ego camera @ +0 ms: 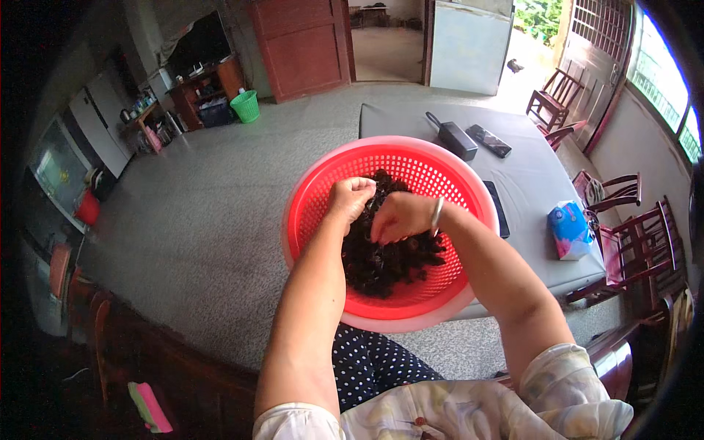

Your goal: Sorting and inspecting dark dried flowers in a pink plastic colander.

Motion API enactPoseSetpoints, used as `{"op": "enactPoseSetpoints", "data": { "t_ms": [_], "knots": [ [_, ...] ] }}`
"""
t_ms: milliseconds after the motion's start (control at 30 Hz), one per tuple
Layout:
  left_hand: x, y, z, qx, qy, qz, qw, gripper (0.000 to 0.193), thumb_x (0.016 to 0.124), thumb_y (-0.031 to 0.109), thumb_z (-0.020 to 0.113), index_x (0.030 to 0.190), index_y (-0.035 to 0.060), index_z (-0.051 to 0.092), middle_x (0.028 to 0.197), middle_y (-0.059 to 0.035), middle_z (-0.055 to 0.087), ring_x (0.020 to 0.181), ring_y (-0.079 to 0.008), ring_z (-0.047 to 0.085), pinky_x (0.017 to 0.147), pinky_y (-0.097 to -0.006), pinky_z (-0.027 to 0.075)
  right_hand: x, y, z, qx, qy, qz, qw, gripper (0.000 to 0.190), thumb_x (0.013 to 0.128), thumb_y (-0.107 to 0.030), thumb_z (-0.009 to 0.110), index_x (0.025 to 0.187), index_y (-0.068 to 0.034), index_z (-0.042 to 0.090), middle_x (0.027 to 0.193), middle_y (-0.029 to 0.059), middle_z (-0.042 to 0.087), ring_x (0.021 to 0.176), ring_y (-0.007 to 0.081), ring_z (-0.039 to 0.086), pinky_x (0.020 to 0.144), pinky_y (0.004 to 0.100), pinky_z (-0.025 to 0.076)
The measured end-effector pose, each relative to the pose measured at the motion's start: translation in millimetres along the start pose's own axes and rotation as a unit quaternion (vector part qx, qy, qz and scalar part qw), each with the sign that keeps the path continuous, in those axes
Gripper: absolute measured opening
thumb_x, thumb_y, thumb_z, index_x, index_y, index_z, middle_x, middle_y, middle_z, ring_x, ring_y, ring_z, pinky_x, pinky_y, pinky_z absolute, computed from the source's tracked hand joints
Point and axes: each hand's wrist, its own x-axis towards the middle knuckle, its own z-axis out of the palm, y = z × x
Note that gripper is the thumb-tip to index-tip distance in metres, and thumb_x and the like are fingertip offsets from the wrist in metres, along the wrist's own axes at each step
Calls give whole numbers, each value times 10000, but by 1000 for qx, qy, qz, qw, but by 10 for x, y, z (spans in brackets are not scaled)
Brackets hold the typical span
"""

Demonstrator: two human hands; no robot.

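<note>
A red plastic colander (324, 181) rests within a paler pink-rimmed basin (492, 212) in front of me. Dark, crinkled pieces that look like wood ear fungus (393, 269) lie heaped in the colander. Over the upper left of the heap is my left hand (352, 198), its thumb and fingers pinched together; whether a small piece is between them cannot be seen. My right hand (399, 217), with a silver bangle at the wrist, bends down over the middle of the heap. Its fingertips are at the dark pieces, and its grip is partly hidden.
A grey-covered table (528, 181) stands beyond and right of the basin. On it are a black case (457, 141), a smartphone (488, 141), a dark flat device (496, 209) and a blue tissue pack (570, 230). Wooden chairs (638, 247) stand at right; a green basket (245, 106) is farther off.
</note>
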Motion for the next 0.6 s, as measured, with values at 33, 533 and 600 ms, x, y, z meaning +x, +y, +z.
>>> {"op": "enactPoseSetpoints", "data": {
  "t_ms": [33,533,600],
  "knots": [
    [7,31,25,-62,-6,3,998,145,771,78,586,904,26,616,884,-44,618,831,-119,553,788,-267,424,32,-69,110,-45,6,-31,998,179,677,-97,621,847,-50,653,709,68,632,616,133,592,573,263,487],
    [-14,5,-55,-64,120,3,991,163,740,147,606,825,10,626,752,-39,610,687,-117,547,640,-270,432,269,-140,623,-562,-79,23,823,167,725,-198,530,839,-186,652,1024,17,531,1035,218,455,949,567,265],
    [-22,21,-45,-42,119,-7,992,135,742,145,600,814,33,620,744,-17,591,679,-100,516,632,-256,412,266,-55,484,-594,-41,53,802,160,730,-197,523,835,-180,643,973,22,541,1006,225,465,907,572,304]
  ]
}}
